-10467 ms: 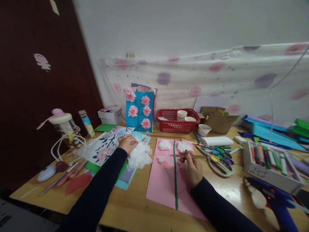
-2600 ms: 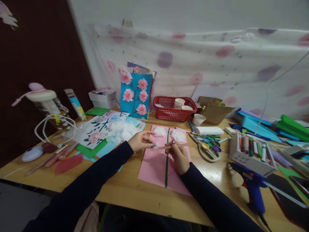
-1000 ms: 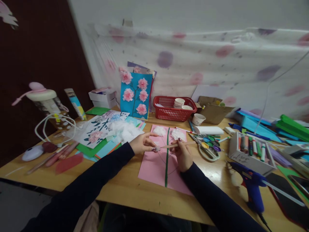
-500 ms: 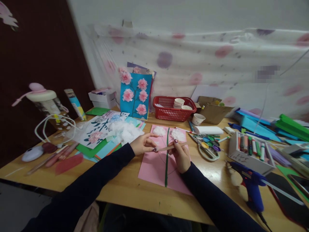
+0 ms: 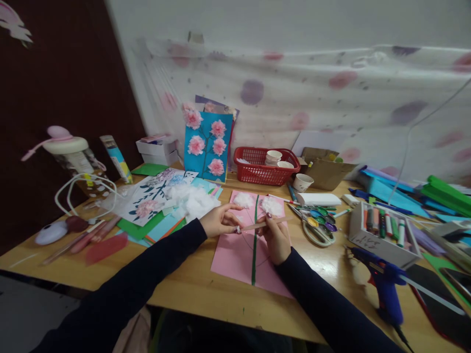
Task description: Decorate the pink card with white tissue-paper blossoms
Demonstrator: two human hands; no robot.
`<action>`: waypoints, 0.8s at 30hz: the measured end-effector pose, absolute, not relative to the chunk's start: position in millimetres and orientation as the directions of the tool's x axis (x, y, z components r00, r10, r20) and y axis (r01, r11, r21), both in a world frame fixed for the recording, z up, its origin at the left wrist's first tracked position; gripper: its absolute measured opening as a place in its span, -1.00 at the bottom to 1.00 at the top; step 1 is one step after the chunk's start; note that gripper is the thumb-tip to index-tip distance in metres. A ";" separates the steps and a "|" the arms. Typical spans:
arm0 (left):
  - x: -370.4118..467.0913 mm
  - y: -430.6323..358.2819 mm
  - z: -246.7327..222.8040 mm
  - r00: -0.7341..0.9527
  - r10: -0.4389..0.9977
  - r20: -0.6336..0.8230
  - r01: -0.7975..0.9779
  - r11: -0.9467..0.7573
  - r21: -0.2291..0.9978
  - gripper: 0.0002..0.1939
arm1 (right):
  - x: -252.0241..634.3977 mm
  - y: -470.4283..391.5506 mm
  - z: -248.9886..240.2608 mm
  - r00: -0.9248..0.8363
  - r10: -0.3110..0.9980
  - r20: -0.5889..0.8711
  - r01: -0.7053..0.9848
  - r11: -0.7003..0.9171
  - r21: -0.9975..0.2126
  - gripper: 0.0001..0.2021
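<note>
A pink sheet of card (image 5: 231,264) lies on the table, with a dark green stripe (image 5: 253,260) down its middle and thin curved lines branching from it. White cotton tufts (image 5: 271,205) sit at its upper left and upper right. Above the card, my right hand (image 5: 275,240) pinches a flat wooden craft stick (image 5: 253,226), its free end pointing left. My left hand (image 5: 221,222) is closed in a pinch near that end. Something small and white shows at its fingertips, too small to name for certain.
Loose cotton (image 5: 196,201) rests on papers at left. Behind stand a blue card with pink flowers (image 5: 204,147) and a red basket (image 5: 257,171) of paper cups. Scissors (image 5: 318,235), measuring spoons, a marker box (image 5: 382,245) and a blue glue gun (image 5: 384,284) lie at right.
A small white bit now shows at my left fingertips, beside the stick's end. Both hands stay almost where they were; the view has shifted slightly.
</note>
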State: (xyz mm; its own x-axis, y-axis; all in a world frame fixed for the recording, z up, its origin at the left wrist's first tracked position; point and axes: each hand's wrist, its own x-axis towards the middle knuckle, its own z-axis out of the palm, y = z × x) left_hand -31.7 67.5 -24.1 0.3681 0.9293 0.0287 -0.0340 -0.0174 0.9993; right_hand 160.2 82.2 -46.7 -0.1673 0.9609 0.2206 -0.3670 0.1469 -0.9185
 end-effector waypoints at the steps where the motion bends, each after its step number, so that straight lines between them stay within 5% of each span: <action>1: -31.5 67.5 -24.1 0.365 0.930 0.031 -0.020 -0.026 0.999 -0.32 | 159.7 81.0 -46.3 -0.182 0.958 0.221 -0.354 0.146 -0.924 -0.66; 19: -30.7 67.1 -17.9 0.295 0.955 0.027 -0.083 -0.003 0.997 -0.33 | 160.3 82.8 -48.5 -0.138 0.962 0.234 -0.285 0.188 -0.940 -0.63; 24: -31.1 70.2 -20.1 0.165 0.984 0.063 -0.021 -0.061 0.998 -0.36 | 159.2 82.4 -43.5 -0.118 0.966 0.232 -0.274 0.193 -0.942 -0.61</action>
State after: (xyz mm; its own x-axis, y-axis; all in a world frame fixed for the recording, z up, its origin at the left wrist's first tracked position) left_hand -31.1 70.2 -20.1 0.1649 0.9843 0.0634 -0.0208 -0.0608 0.9979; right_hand 159.2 82.4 -43.5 -0.1177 0.9657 0.2317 -0.2740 0.1927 -0.9422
